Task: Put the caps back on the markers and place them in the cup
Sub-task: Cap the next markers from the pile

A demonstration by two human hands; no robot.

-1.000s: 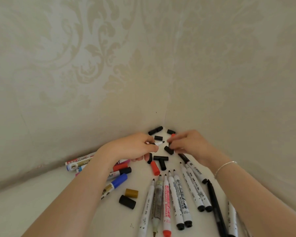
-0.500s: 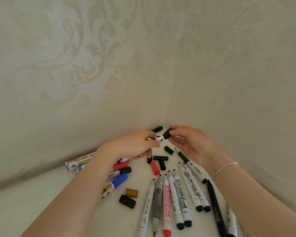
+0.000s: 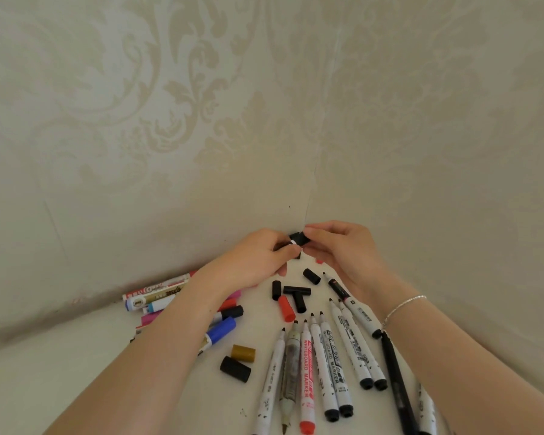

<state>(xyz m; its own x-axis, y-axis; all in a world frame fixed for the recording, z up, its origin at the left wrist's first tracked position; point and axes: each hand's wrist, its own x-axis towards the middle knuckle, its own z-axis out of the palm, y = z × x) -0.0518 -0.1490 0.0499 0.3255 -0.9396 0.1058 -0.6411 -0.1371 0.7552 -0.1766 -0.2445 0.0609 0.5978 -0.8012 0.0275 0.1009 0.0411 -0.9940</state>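
Black cap (image 3: 298, 238) now sits on the marker — hands lifted, together.

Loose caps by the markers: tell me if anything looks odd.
Two black caps lie crossed in a T, touching a red cap. The gold cap and a wide black cap lie apart from them.

Both forearms reach toward twelve o'clock, the left hand (image 3: 258, 255) and right hand (image 3: 343, 249) meeting fingertip to fingertip, fingers curled in a pinch.

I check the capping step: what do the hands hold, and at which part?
Left hand grips a white marker near its tip; right hand pinches the black plastic cap onto it.
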